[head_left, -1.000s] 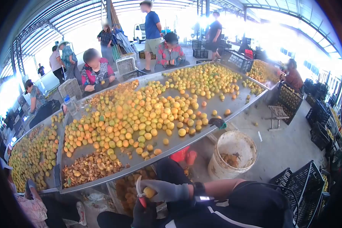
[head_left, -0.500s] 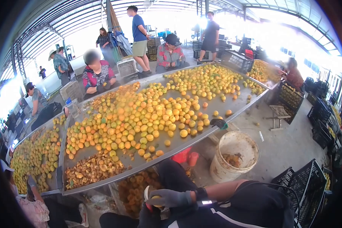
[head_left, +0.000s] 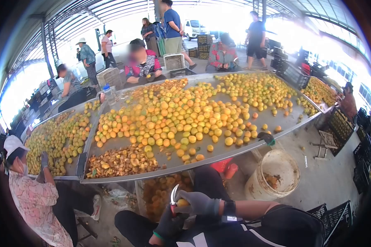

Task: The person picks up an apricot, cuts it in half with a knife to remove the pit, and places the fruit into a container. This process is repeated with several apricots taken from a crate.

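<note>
My left hand, in a dark glove with a green cuff, is closed around the red handle of a small knife. The knife's curved blade points up. Right beside it, my gloved right hand grips a yellow-orange apricot, partly hidden by the fingers. Both hands are close together above my lap. Beyond them, a metal-topped table carries a wide spread of apricots. A heap of cut, brownish apricot pieces lies near its front edge.
A whitish bucket with scraps inside stands right of the table. Below the table edge are a container of fruit pieces and a red basket. A co-worker sits at left; others are across the table. Black crates stand at right.
The view has swung left and tilted, so the scene sits further right. My hands still hold knife and apricot; the blade and more of the fruit show more clearly.
</note>
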### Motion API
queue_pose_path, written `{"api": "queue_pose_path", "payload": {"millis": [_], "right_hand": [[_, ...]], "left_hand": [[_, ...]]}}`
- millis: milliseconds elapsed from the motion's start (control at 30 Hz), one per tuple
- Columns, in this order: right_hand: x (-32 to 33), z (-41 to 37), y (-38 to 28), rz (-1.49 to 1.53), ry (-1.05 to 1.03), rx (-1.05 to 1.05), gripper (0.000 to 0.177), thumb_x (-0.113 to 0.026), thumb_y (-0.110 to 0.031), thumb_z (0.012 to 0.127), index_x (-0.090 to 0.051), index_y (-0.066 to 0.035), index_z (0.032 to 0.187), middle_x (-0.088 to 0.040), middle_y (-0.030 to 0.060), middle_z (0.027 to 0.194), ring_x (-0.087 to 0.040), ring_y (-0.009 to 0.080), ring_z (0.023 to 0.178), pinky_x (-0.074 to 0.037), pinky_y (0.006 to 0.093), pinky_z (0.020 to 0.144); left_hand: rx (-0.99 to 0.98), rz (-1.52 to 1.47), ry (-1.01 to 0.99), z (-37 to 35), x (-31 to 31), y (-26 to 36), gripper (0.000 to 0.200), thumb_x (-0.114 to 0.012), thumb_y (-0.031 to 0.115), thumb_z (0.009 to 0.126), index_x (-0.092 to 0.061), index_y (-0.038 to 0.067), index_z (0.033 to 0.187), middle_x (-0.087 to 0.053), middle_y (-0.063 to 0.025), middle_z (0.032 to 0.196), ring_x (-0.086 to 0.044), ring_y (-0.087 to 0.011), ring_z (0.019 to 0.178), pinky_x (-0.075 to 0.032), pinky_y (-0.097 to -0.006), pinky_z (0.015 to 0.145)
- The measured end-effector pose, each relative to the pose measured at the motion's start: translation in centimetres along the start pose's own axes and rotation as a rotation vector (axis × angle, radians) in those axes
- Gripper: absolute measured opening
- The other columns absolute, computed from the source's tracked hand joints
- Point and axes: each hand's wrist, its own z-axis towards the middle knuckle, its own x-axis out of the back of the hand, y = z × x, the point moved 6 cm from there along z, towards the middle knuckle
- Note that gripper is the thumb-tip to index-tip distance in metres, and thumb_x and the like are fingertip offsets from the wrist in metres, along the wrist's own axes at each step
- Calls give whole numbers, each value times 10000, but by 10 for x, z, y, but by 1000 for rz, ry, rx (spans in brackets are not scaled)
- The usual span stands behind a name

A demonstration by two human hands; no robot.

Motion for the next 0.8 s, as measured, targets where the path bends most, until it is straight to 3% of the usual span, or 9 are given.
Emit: {"api": "queue_pose_path", "payload": {"millis": [67,100,133,200,267,500,600,667,800], "right_hand": [[1,8,4,151,8,43,413,-660,-419,893,-531,-73,1079,-644,127,864,-644,299,752,-495,370,687],[3,12,9,265,27,91,344,-664,-344,904,-538,-88,1097,-631,80,871,-623,233,734,-490,335,661],[6,14,11,381,45,134,288,-668,-269,915,-545,-104,1116,-618,32,878,-603,166,716,-485,301,635],[17,7,21,817,-35,-274,241,-642,-183,933,-548,-135,1150,-591,-4,928,-555,81,727,-460,232,615],[32,9,27,1049,-10,-155,320,-602,-141,942,-513,-78,1243,-619,55,1095,-582,104,938,-496,252,776],[55,5,-8,849,32,58,406,-752,-50,796,-573,-60,1160,-539,5,1137,-489,87,1050,-416,244,905],[47,1,-19,832,56,24,458,-770,-66,741,-553,-46,1145,-529,23,1022,-508,104,883,-439,253,782],[41,-4,-15,814,22,12,466,-802,-92,739,-563,-49,1136,-534,14,1048,-504,94,927,-429,247,826],[35,-5,-8,759,-51,50,494,-839,-122,734,-563,-48,1137,-536,9,1048,-508,87,947,-422,240,857]], "left_hand": [[-258,238,188,5,16,6,202,-594,132,931,-504,75,1103,-564,5,894,-572,-108,695,-471,-266,547],[-250,237,200,11,23,-1,202,-594,132,931,-504,75,1103,-564,5,894,-572,-108,695,-471,-266,547],[-231,-38,226,16,36,-9,189,-575,121,942,-506,79,1112,-550,5,851,-552,-91,661,-443,-235,520],[-145,-394,276,3,41,12,205,-535,83,965,-495,85,1167,-500,26,794,-494,-59,635,-394,-200,509],[-127,-412,327,-7,45,52,260,-521,68,976,-474,96,1230,-458,46,775,-448,-41,627,-362,-191,512],[-141,192,281,-25,32,73,221,-582,108,923,-574,33,1131,-566,-7,794,-544,-55,678,-433,-231,547],[-198,236,304,-27,26,61,276,-629,90,879,-583,27,1144,-642,-69,828,-638,-146,733,-495,-271,646],[-422,415,322,-29,17,77,331,-646,79,856,-569,25,1174,-686,-127,899,-696,-272,796,-530,-316,748],[-384,522,207,-30,5,82,341,-674,110,847,-577,52,1169,-696,-134,873,-701,-300,797,-540,-327,732]]}}
